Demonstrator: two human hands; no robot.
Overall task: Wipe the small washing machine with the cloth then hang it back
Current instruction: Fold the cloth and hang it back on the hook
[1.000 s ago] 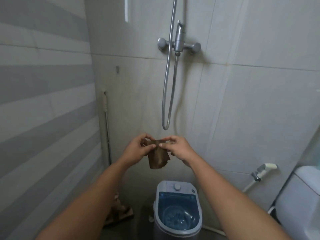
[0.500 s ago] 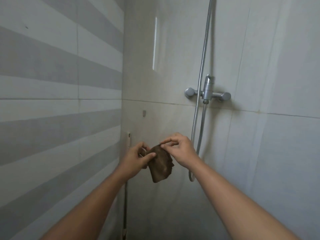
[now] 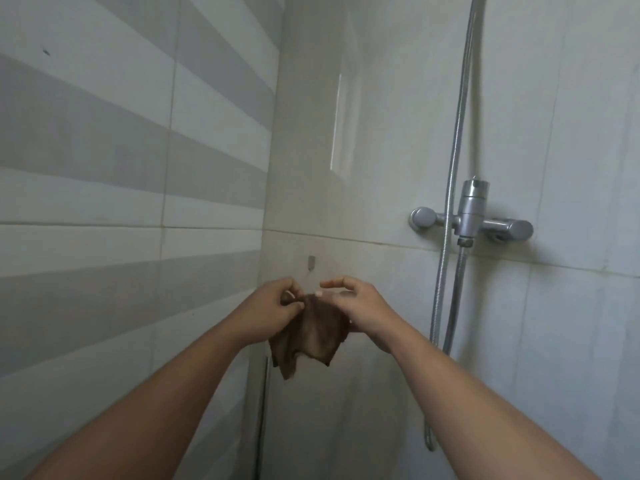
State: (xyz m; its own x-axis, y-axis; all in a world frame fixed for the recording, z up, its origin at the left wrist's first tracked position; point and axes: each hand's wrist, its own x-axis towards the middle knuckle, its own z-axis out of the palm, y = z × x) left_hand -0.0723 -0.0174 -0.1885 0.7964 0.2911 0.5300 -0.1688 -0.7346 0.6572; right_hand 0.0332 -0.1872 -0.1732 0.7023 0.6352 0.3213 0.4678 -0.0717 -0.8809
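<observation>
A small brown cloth (image 3: 310, 336) hangs between my two hands in front of the tiled corner. My left hand (image 3: 273, 306) pinches its top edge, where a thin loop shows. Thumb and fingers of my right hand (image 3: 353, 303) hold the cloth's upper right part. A small metal wall hook (image 3: 311, 262) sits on the beige tile just above my hands, a short gap from the cloth. The washing machine is out of view.
A chrome shower mixer (image 3: 471, 220) with its hose (image 3: 450, 237) is mounted on the wall to the right. The grey-and-white striped wall (image 3: 121, 202) closes the left side. A thin pole (image 3: 263, 403) leans in the corner below my hands.
My view has tilted up and left, so the washing machine and toilet dropped out of sight. Both hands have carried the cloth up toward the wall hook.
</observation>
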